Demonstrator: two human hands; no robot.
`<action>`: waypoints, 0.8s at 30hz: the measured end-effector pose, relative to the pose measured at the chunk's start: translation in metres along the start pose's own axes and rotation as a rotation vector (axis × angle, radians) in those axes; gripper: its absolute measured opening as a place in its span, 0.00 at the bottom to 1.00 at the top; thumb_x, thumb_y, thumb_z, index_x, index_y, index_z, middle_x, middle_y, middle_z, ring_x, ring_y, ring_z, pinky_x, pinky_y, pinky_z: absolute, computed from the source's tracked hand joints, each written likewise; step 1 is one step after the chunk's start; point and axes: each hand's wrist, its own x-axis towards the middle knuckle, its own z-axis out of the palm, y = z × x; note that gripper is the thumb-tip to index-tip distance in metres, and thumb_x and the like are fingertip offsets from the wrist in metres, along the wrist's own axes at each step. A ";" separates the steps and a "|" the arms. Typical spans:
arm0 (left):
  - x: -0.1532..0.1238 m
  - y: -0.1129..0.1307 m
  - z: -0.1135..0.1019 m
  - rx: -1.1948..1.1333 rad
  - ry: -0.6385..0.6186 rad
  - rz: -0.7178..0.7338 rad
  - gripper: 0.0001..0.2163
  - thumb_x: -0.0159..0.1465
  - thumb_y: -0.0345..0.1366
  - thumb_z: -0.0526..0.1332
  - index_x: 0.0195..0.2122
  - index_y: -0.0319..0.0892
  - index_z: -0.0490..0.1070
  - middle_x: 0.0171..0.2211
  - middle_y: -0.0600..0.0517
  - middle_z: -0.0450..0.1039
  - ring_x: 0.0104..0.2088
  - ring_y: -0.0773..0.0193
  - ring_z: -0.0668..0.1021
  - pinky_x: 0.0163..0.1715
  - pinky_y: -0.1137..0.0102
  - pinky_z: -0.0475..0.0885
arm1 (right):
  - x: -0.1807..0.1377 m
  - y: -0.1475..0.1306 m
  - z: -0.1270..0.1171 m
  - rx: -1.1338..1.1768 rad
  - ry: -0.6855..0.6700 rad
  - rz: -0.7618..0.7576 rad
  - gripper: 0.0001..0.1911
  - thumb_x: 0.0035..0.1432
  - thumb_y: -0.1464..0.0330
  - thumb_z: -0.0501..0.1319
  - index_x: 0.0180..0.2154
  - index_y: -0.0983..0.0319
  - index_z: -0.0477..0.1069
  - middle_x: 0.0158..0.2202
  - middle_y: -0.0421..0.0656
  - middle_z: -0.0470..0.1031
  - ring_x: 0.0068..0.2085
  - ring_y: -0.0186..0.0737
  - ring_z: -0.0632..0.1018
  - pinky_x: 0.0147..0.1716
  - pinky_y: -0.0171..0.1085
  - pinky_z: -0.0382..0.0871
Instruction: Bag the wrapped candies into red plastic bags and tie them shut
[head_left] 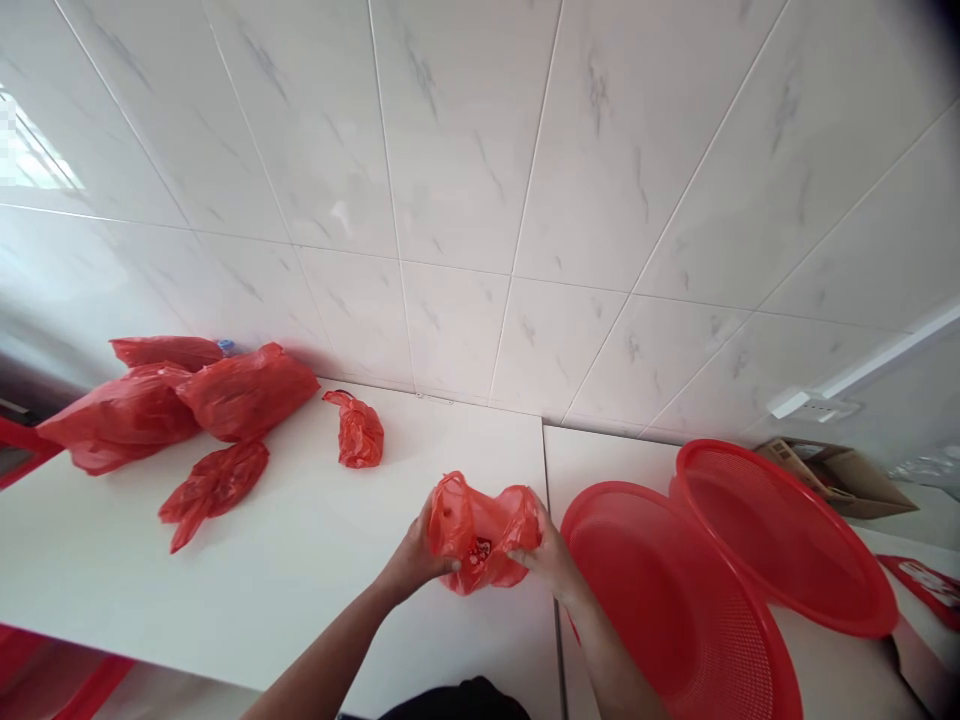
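Note:
A thin red plastic bag (pixel 491 512) is held above the white table, its mouth spread wide. My left hand (pixel 414 556) is closed on the bag's left side, thumb at the rim. On the opposite side my right hand (pixel 553 562) grips the other edge, its thumb inside the mouth. Down in the bag shows something small, dark red and white, too small to name. A small tied red bag (pixel 360 435) stands beyond my left hand, near the wall.
Several filled red bags (pixel 251 390) lie at the table's far left. To the right, two large red mesh baskets (pixel 637 590) overlap, partly over a table seam. A cardboard box (pixel 840 475) sits behind them. A tiled wall (pixel 465 200) bounds the back.

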 end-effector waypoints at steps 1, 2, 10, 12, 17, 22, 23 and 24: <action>0.001 0.002 0.003 -0.036 -0.017 -0.051 0.27 0.50 0.41 0.69 0.52 0.40 0.70 0.47 0.42 0.76 0.47 0.48 0.76 0.45 0.59 0.72 | 0.000 0.004 0.003 0.014 -0.007 0.034 0.40 0.42 0.58 0.72 0.58 0.54 0.65 0.54 0.47 0.73 0.52 0.50 0.76 0.49 0.47 0.71; 0.001 0.004 0.005 -0.048 -0.024 -0.106 0.19 0.53 0.42 0.67 0.44 0.38 0.74 0.41 0.43 0.78 0.42 0.49 0.78 0.42 0.59 0.73 | 0.000 0.008 0.005 0.020 0.003 0.068 0.32 0.44 0.56 0.71 0.52 0.57 0.71 0.47 0.47 0.78 0.46 0.50 0.78 0.46 0.47 0.72; -0.026 0.039 -0.002 -0.377 -0.006 -0.156 0.21 0.63 0.51 0.58 0.49 0.43 0.74 0.52 0.45 0.75 0.52 0.48 0.75 0.51 0.59 0.70 | -0.028 -0.017 -0.011 0.586 0.146 0.052 0.20 0.50 0.60 0.68 0.46 0.56 0.75 0.54 0.47 0.75 0.56 0.50 0.72 0.51 0.48 0.69; -0.030 0.049 0.001 -0.509 0.017 -0.125 0.22 0.62 0.51 0.59 0.52 0.44 0.73 0.56 0.45 0.72 0.56 0.48 0.72 0.55 0.59 0.68 | -0.031 -0.032 -0.011 0.725 0.145 0.049 0.18 0.50 0.59 0.68 0.44 0.56 0.76 0.52 0.46 0.76 0.54 0.48 0.73 0.51 0.47 0.69; -0.027 0.064 0.018 -0.865 0.004 -0.163 0.17 0.59 0.49 0.62 0.34 0.38 0.77 0.32 0.46 0.78 0.32 0.58 0.79 0.32 0.66 0.74 | -0.029 -0.057 0.003 0.938 0.120 -0.027 0.10 0.54 0.62 0.66 0.25 0.56 0.68 0.17 0.30 0.60 0.22 0.28 0.66 0.34 0.35 0.72; -0.022 0.071 0.031 -0.911 0.084 -0.291 0.15 0.57 0.45 0.62 0.21 0.42 0.63 0.17 0.56 0.64 0.15 0.70 0.65 0.12 0.75 0.54 | -0.035 -0.060 0.025 0.529 -0.005 -0.039 0.11 0.56 0.58 0.64 0.29 0.57 0.68 0.15 0.28 0.51 0.18 0.26 0.53 0.22 0.31 0.59; -0.021 0.070 0.032 -0.897 0.104 -0.302 0.15 0.57 0.45 0.61 0.20 0.42 0.62 0.17 0.57 0.62 0.15 0.71 0.64 0.12 0.75 0.52 | -0.038 -0.059 0.030 0.416 -0.049 0.005 0.11 0.55 0.58 0.64 0.36 0.56 0.70 0.15 0.27 0.54 0.17 0.26 0.54 0.22 0.31 0.58; -0.021 0.069 0.033 -0.856 0.118 -0.307 0.15 0.57 0.44 0.61 0.20 0.43 0.59 0.17 0.58 0.60 0.15 0.72 0.63 0.12 0.75 0.52 | -0.041 -0.059 0.034 0.322 -0.089 0.061 0.17 0.54 0.60 0.66 0.45 0.55 0.69 0.15 0.27 0.57 0.18 0.26 0.57 0.23 0.32 0.59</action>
